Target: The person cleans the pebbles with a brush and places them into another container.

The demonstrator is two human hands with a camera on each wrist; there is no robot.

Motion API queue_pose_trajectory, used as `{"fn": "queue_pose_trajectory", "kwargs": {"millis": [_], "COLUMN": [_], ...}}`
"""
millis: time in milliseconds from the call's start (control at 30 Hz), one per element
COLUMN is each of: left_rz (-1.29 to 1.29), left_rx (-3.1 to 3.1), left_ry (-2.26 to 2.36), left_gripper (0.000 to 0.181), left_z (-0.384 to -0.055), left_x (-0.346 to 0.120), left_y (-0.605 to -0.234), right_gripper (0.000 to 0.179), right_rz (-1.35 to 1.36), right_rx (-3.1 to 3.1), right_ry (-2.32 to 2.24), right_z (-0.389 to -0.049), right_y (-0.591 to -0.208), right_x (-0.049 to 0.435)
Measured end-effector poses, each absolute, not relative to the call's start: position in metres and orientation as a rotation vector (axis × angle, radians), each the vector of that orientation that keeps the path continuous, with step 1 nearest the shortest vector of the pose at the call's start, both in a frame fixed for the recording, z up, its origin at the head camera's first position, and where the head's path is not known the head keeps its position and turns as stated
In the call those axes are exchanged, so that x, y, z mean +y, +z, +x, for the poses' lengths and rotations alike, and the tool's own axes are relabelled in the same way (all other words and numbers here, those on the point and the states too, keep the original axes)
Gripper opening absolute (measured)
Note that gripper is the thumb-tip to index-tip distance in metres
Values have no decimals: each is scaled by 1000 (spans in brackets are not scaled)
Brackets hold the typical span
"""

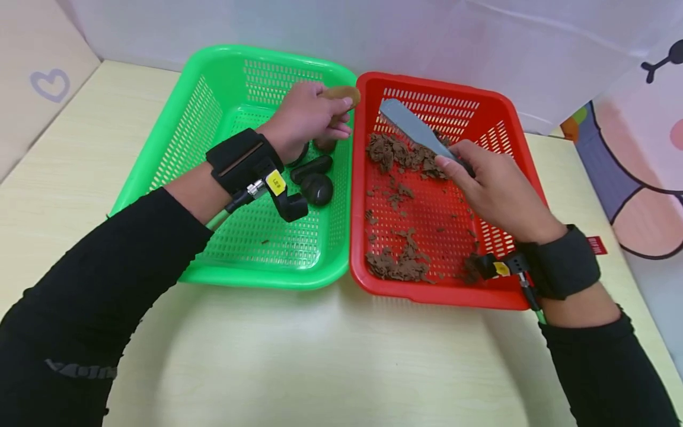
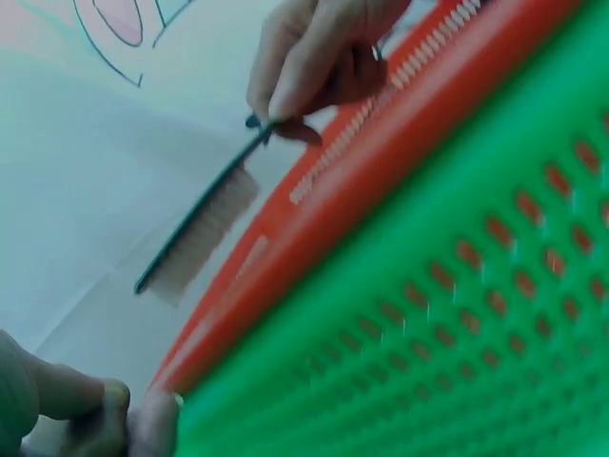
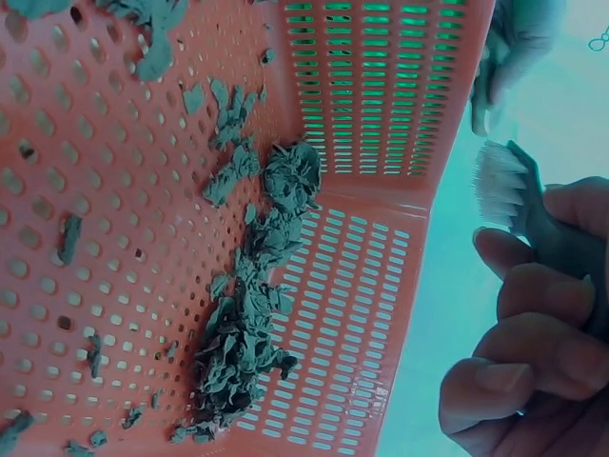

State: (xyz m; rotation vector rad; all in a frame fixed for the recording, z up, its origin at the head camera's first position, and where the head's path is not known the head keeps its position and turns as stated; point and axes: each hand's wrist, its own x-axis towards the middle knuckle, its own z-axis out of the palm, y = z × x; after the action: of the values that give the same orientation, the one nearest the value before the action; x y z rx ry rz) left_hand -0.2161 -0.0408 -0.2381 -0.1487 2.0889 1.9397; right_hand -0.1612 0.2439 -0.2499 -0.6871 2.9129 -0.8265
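My left hand (image 1: 315, 115) pinches a smooth olive-brown stone (image 1: 341, 93) between thumb and fingers, above the inner rim of the green basket (image 1: 267, 277). Below that hand, several dark, smooth stones (image 1: 317, 190) lie in the green basket. My right hand (image 1: 493, 190) grips a grey-blue brush (image 1: 411, 124) by its handle, over the red basket (image 1: 448, 299). Pale bristles (image 3: 500, 186) show on the brush in the right wrist view, with its head pointing toward the stone. In the left wrist view, the stone (image 2: 100, 424) is partly hidden by fingers.
Brown crumbled flakes (image 1: 397, 267) lie in heaps and scattered bits across the red basket's floor. Both baskets stand side by side on a pale wooden table (image 1: 299, 362), with a white sheet (image 1: 405, 35) behind them. A printed panel (image 1: 645, 148) stands at the right.
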Motion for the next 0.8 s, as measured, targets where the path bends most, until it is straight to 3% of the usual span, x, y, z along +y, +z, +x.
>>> {"fn": "queue_pose_trajectory", "kwargs": {"millis": [267,333,500,800], "left_rz": [-160,-118,47,260], "left_rx": [2503,2587,2673,2680], "left_ry": [1413,1267,939,599], "left_gripper": [24,20,29,18], "left_z": [-228,-231,-233,-232], "left_x": [-57,-61,-71,-75], "left_y": [-247,-251,-256,-265], "right_gripper": [27,27,27,26], "right_rz": [-688,-697,-709,-748], "right_rx": [2886,2882,2883,2877], "right_ry": [-779,-768,-764,-759], "right_z": [-165,-165,-164,-165], "right_y": [-251,-251,-252,-252], "right_x": [248,247,246,244]}}
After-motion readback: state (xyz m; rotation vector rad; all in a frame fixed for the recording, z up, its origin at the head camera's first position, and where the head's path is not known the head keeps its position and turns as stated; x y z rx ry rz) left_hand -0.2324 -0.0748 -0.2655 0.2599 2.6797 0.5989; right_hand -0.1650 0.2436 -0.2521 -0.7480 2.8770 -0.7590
